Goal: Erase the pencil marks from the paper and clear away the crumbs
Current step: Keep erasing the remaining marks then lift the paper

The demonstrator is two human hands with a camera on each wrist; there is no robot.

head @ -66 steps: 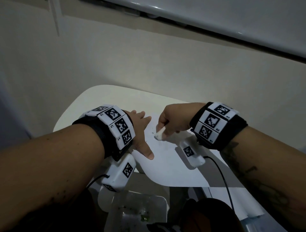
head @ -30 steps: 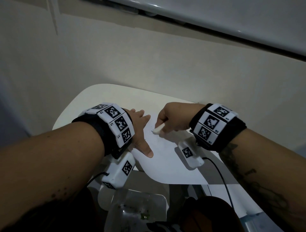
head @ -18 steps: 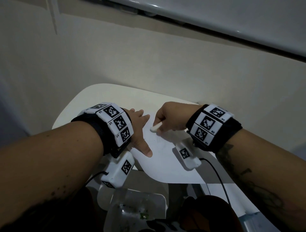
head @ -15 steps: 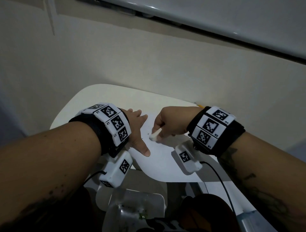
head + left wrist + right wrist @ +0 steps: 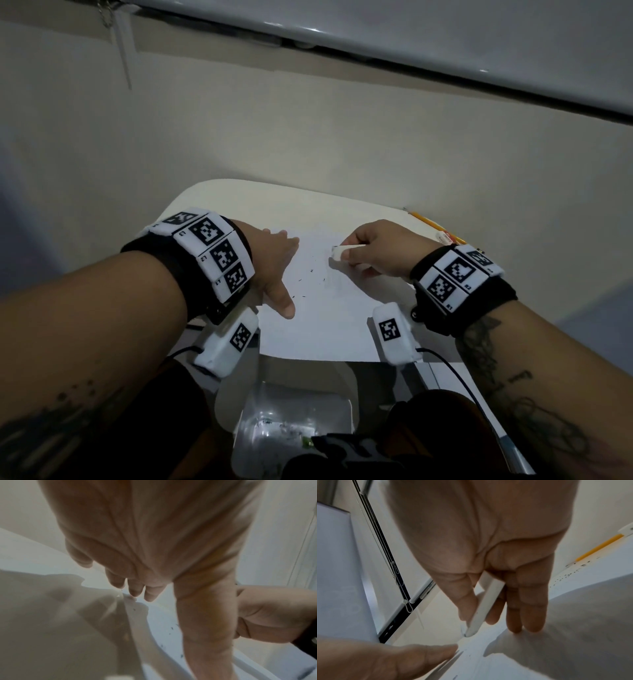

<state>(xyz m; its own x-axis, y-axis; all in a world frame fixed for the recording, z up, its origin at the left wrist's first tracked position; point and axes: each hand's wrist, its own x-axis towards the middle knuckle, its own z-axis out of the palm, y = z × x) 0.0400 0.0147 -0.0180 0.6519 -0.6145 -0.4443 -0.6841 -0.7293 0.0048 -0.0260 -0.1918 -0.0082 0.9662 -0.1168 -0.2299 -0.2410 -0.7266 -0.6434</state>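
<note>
A white sheet of paper (image 5: 329, 325) lies on a small white table (image 5: 260, 202). My left hand (image 5: 279, 270) lies flat on the paper's left edge, fingers straight, thumb spread toward me. My right hand (image 5: 373, 251) pinches a white eraser (image 5: 342, 253) between thumb and fingers, its tip on the paper's upper part. The right wrist view shows the eraser (image 5: 485, 604) as a slim white bar with its rounded end down on the sheet. Small dark eraser crumbs (image 5: 310, 279) are scattered on the paper between the hands. The left wrist view also catches crumbs (image 5: 171, 628) beside the thumb.
A yellow pencil (image 5: 435, 224) and a small white labelled item (image 5: 445, 237) lie at the table's far right edge, behind my right wrist. A wall stands close behind the table. Below the table's near edge sits a clear container (image 5: 291, 425) with green bits.
The right hand has rubbed the eraser back and forth and now sits farther right and up on the paper. More dark crumbs show on the sheet. The left hand stayed pressed flat.
</note>
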